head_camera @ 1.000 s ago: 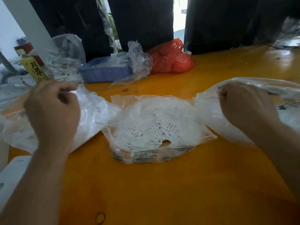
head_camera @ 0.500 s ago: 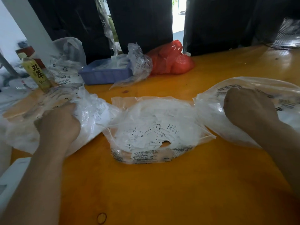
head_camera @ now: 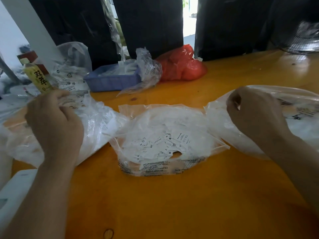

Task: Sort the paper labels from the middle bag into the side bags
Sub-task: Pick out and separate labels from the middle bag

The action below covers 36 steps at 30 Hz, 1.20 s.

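A clear plastic middle bag (head_camera: 214, 147) lies open on the orange table, holding several small white paper labels (head_camera: 160, 145) printed with size letters. To its left lies the left bag (head_camera: 101, 125), crumpled, with white labels inside. My left hand (head_camera: 53, 123) is raised over it, fingers curled round the bag's upper film. The right bag (head_camera: 219, 121) lies at the right edge. My right hand (head_camera: 255, 112) hovers at its mouth, fingers curled and pinching the plastic film.
At the back stand a blue tray (head_camera: 112, 81) with clear bags, a red plastic bag (head_camera: 181, 66), more clear bags and a yellow bottle (head_camera: 38, 78) at the left. A white object (head_camera: 12, 195) sits at the table's near-left corner. Dark panels rise behind.
My left hand dropped into the left bag, then rose again gripping its film. My right hand dipped slightly and came back up at the right bag's mouth.
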Tool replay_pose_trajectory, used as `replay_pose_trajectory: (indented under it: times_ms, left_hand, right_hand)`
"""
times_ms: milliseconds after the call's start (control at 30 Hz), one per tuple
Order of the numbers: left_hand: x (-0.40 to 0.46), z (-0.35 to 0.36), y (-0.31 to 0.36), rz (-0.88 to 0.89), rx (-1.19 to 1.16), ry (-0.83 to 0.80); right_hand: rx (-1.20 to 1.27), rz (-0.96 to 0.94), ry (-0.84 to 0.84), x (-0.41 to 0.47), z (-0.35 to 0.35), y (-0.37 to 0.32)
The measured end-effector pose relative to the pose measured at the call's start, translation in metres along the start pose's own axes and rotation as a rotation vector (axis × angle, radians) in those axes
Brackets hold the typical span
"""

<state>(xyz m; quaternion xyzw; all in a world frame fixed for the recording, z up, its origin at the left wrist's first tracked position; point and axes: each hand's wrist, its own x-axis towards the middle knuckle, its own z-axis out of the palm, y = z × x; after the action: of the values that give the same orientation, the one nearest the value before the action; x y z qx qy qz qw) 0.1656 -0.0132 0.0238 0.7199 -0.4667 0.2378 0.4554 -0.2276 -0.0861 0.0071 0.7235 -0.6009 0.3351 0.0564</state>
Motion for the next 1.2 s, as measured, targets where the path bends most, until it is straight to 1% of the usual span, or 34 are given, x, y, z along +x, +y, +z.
replay_pose_trajectory:
  times_ms: [33,67,100,133,200,267,300,333,367,433,567,600,633,700,767,833,900,1000,1100,1200]
  left_hand:
    - [-0.005,0.001,0.01,0.077,-0.083,0.035]
    - [-0.014,0.002,0.023,0.155,-0.203,0.022]
    - [-0.025,0.004,0.039,0.208,-0.334,-0.049]
    - [-0.038,0.005,0.054,0.217,-0.454,-0.173]
    - [-0.063,0.012,0.078,0.145,-0.609,-0.508]
    - [-0.082,0.021,0.09,0.029,-0.718,-0.812]
    - [-0.089,0.025,0.093,-0.063,-0.795,-0.925]
    - [-0.094,0.028,0.095,-0.154,-0.869,-1.004]
    - [-0.098,0.03,0.095,-0.221,-0.922,-1.049]
    - [-0.103,0.032,0.095,-0.298,-0.981,-1.062]
    - [-0.103,0.029,0.098,-0.494,-1.076,-0.972]
    - [-0.102,0.029,0.099,-0.562,-1.108,-0.956]
    - [-0.1,0.029,0.098,-0.63,-1.143,-0.942]
    - [-0.098,0.03,0.097,-0.742,-1.201,-0.911]
    - [-0.097,0.029,0.095,-0.792,-1.225,-0.887]
    - [-0.094,0.03,0.093,-0.821,-1.255,-0.858]
    - [-0.093,0.031,0.092,-0.853,-1.321,-0.824]
    - [-0.092,0.033,0.09,-0.874,-1.381,-0.803]
    - [-0.094,0.035,0.089,-0.85,-1.394,-0.812]
    - [-0.095,0.034,0.09,-0.831,-1.38,-0.823]
  right_hand:
    - [0.128,0.005,0.022,-0.003,0.0,-0.008]
    - [0.26,0.029,0.021,-0.007,0.0,-0.016]
    - [0.403,0.066,-0.006,-0.011,0.0,-0.025]
    - [0.565,0.109,-0.062,-0.014,0.003,-0.032]
    - [0.847,0.159,-0.213,-0.024,0.008,-0.046]
    - [0.948,0.124,-0.331,-0.034,0.014,-0.054]
    - [0.955,0.099,-0.37,-0.038,0.017,-0.058]
    - [0.948,0.079,-0.392,-0.041,0.021,-0.061]
    - [0.941,0.065,-0.399,-0.043,0.023,-0.062]
    - [0.933,0.051,-0.393,-0.045,0.026,-0.065]
    - [0.905,0.071,-0.376,-0.046,0.028,-0.068]
    - [0.853,0.07,-0.359,-0.046,0.03,-0.067]
    - [0.748,0.046,-0.332,-0.046,0.031,-0.065]
    - [0.43,-0.084,-0.305,-0.044,0.032,-0.06]
    - [0.165,-0.228,-0.341,-0.045,0.035,-0.058]
    - [0.039,-0.266,-0.372,-0.046,0.041,-0.056]
    - [-0.032,-0.287,-0.382,-0.049,0.046,-0.056]
    - [-0.028,-0.311,-0.384,-0.051,0.049,-0.054]
    - [0.011,-0.318,-0.345,-0.049,0.048,-0.055]
    - [0.18,-0.221,-0.34,-0.048,0.047,-0.056]
